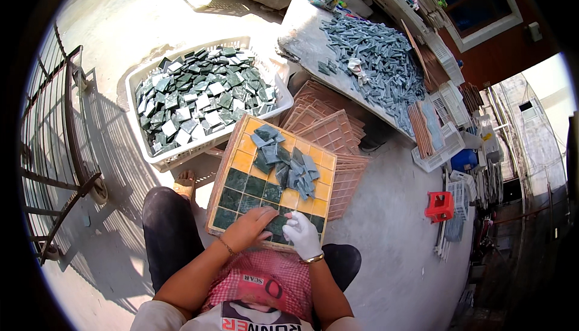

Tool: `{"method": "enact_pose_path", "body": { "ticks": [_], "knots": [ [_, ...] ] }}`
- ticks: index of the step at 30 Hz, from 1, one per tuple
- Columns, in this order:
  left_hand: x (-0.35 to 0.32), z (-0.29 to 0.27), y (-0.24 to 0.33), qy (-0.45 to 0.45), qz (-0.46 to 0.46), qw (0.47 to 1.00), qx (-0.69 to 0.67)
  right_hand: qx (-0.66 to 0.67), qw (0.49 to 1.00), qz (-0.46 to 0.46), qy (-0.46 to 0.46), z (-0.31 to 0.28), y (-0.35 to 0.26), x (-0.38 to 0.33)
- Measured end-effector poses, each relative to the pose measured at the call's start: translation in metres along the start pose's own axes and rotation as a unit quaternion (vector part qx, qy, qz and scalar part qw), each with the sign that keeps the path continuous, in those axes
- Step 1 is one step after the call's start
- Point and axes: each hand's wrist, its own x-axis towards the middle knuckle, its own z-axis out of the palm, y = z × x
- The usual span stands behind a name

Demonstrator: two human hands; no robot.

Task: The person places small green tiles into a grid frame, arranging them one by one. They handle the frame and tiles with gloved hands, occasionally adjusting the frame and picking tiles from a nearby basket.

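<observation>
On my lap rests a square wooden grid tray (247, 145) with yellow cells. Dark green square tiles (230, 199) fill several of its cells on the near side. A loose heap of grey-green tiles (295, 171) lies over the far middle cells. My left hand (247, 228), bare, rests on the near tiles with its fingers stretched to the right and the thumb apart. Close by on the right, my right hand (303, 234) wears a white glove with bare fingertips. Its fingers are curled in at the tiles; what they pinch is too small to make out.
A white plastic crate (129, 99) full of green tiles stands ahead on the left. Beyond the tray, more wooden grid trays (329, 132) are stacked beside a board (301, 41) heaped with narrow grey pieces. A metal rail gate (72, 120) stands left, a red stool (439, 207) right.
</observation>
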Motion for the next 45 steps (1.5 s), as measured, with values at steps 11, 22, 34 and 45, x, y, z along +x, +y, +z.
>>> {"method": "enact_pose_path", "body": {
  "ticks": [11,22,34,45],
  "knots": [
    [0.001,0.009,0.002,-0.015,-0.084,0.995,0.059,-0.496,0.792,-0.233,0.271,-0.036,-0.007,0.032],
    [-0.002,0.013,-0.005,0.026,-0.136,0.99,-0.011,-0.462,0.8,-0.325,0.201,-0.039,-0.016,0.073],
    [0.012,0.017,-0.011,0.053,-0.159,0.985,0.028,-0.457,0.828,-0.314,0.082,-0.004,-0.061,0.096],
    [0.012,0.02,-0.003,0.073,-0.165,0.984,0.0,-0.345,0.912,-0.044,0.218,-0.173,0.004,0.073]
  ]
}}
